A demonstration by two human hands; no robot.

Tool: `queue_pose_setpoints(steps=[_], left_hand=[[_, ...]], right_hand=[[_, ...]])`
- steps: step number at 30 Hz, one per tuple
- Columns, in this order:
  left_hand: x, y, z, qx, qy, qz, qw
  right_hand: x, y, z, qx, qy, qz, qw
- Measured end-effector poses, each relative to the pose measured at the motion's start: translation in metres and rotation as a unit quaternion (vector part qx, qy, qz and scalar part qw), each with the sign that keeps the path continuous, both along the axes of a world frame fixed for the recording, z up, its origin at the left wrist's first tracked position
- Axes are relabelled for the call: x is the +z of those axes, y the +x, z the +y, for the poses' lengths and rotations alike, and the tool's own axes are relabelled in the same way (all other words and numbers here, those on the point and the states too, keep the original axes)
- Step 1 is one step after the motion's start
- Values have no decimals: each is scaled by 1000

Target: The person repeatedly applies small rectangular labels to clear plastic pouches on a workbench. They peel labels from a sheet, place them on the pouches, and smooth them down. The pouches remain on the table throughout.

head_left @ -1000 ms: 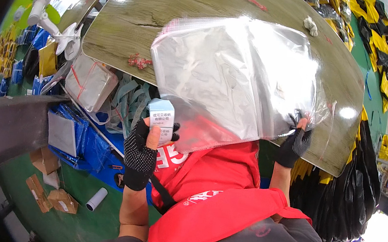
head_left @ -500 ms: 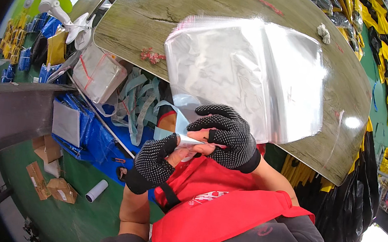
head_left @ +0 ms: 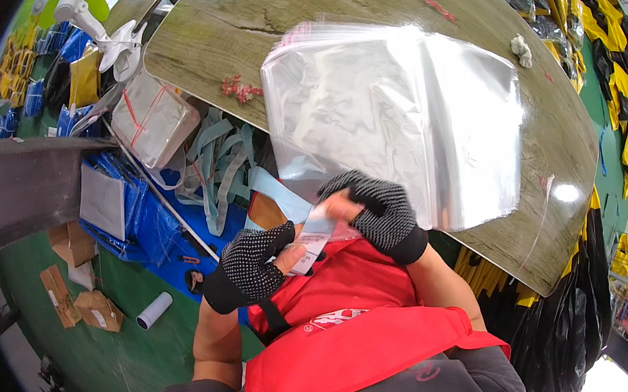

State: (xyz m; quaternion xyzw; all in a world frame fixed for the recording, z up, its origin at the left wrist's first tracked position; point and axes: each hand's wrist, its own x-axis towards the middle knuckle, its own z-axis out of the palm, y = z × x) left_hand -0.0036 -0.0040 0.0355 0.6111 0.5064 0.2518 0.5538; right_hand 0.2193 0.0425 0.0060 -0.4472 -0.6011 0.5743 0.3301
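Label strip (head_left: 310,253) is above the red apron (head_left: 385,285), left hand (head_left: 250,265) pinching it; whether the right hand (head_left: 379,213) grips it, blur keeps me from telling. Clear bags (head_left: 354,111) cover part of the table (head_left: 219,46), glare washing out their right side; 1 white roll (head_left: 154,310) lies below.

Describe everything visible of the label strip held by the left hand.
The label strip looks thin and papery: a tilted white part with small dark print, and a pale blue band bending away leftward. The left hand pinches the white part near its lower end; the right hand is at the upper end, its grip blurred. It is held before the red apron.
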Motion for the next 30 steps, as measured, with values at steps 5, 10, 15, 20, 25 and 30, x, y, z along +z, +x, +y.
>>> queue_pose_setpoints(steps=[5,10,15,20,25,30], left_hand=[[-6,-17,0,172,-107,-114,973],[1,-34,3,215,-78,-91,969],[0,-32,3,219,-72,-85,969],[0,-34,2,200,-70,-64,975],[-1,-27,5,198,-97,-107,970],[-9,-20,9,198,-102,-156,962]], right_hand=[[-20,24,33,-73,456,-363,809],[-14,14,-5,16,361,-422,831],[-18,9,-20,47,306,-411,858],[-34,19,-31,-48,305,-404,861],[-25,21,-22,-133,279,-331,892],[-13,49,-27,-287,1,-78,955]])
